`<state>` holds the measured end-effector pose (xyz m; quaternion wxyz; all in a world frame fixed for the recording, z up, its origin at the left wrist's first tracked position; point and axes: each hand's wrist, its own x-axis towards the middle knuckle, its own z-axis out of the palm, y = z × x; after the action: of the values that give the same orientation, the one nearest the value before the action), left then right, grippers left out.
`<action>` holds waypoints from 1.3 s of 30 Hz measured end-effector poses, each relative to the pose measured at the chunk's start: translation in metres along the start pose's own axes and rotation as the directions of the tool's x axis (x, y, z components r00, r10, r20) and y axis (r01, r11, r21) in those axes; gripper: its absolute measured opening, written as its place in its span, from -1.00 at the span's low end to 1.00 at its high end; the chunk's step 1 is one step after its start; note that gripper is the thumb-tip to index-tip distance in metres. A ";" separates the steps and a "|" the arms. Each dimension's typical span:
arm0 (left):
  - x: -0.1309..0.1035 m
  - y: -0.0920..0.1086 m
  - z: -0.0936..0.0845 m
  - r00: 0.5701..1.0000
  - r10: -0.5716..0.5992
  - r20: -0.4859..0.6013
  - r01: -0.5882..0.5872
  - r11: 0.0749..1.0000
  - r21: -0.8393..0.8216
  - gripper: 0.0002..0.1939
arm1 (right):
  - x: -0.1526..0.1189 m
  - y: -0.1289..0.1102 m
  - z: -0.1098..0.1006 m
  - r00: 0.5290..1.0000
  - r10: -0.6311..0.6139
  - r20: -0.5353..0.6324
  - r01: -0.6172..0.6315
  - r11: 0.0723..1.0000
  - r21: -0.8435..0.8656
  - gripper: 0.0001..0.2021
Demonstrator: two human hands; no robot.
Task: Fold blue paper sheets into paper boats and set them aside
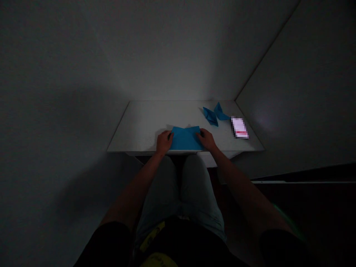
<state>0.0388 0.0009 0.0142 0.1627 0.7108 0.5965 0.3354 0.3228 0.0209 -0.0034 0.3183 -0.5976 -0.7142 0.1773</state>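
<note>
A blue sheet of paper [185, 139] lies at the table's front edge, its far edge dipping in the middle. My left hand [164, 142] grips its left side, thumb on top and fingers curled beneath or behind. On the opposite side my right hand [206, 138] pinches the sheet in much the same way. Whether the sheet is doubled over cannot be made out in the dim light.
Two folded blue paper boats, one [210, 116] nearer and another [220, 112] behind it, rest at the back right of the white table [139, 126]. A lit phone [239, 128] lies right of them. Walls [178, 55] enclose the table behind and on the right.
</note>
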 end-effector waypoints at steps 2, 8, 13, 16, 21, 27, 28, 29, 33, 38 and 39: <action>-0.006 -0.002 0.006 0.995 0.096 0.041 -0.098 0.995 0.037 -0.56 | -0.002 0.004 0.006 0.998 -0.058 -0.016 0.057 0.996 -0.068 -0.46; -0.018 0.003 0.002 0.906 0.319 0.280 -0.359 0.927 0.105 -0.40 | -0.015 -0.010 0.000 0.955 -0.282 0.089 0.293 0.942 -0.165 -0.49; -0.031 0.009 0.001 0.801 0.390 0.454 -0.511 0.841 0.179 -0.25 | -0.043 -0.024 -0.005 0.876 -0.376 0.302 0.455 0.852 -0.258 -0.38; -0.036 0.009 0.001 0.795 0.403 0.453 -0.526 0.830 0.186 -0.12 | -0.055 -0.024 -0.004 0.851 -0.394 0.346 0.496 0.819 -0.287 -0.21; -0.035 0.002 -0.003 0.792 0.462 0.398 -0.525 0.849 0.060 -0.28 | -0.053 -0.019 -0.009 0.826 -0.401 0.396 0.518 0.817 -0.254 -0.08; -0.026 0.001 -0.009 0.791 0.444 0.421 -0.479 0.878 -0.026 -0.46 | -0.033 -0.020 -0.021 0.780 -0.385 0.493 0.528 0.828 -0.189 -0.11; -0.025 0.001 -0.009 0.786 0.441 0.434 -0.477 0.878 -0.028 -0.43 | -0.031 -0.020 -0.023 0.771 -0.390 0.504 0.536 0.824 -0.181 -0.10; -0.024 0.002 -0.010 0.781 0.438 0.445 -0.478 0.878 -0.027 -0.38 | -0.029 -0.021 -0.025 0.761 -0.396 0.514 0.546 0.819 -0.177 -0.06; -0.021 0.004 -0.012 0.772 0.419 0.478 -0.470 0.883 -0.015 -0.36 | -0.026 -0.022 -0.028 0.739 -0.400 0.542 0.564 0.807 -0.174 0.01; -0.015 0.006 -0.013 0.766 0.386 0.514 -0.432 0.901 -0.033 -0.47 | -0.021 -0.023 -0.031 0.737 -0.418 0.531 0.549 0.829 -0.109 -0.21; -0.014 0.007 -0.013 0.768 0.383 0.513 -0.425 0.904 -0.038 -0.50 | -0.019 -0.023 -0.032 0.736 -0.419 0.531 0.543 0.834 -0.095 -0.23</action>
<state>0.0338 -0.0164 0.0241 0.2097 0.8909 0.3782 0.1388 0.3286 -0.0072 0.0303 0.0861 -0.3602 -0.9176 0.1442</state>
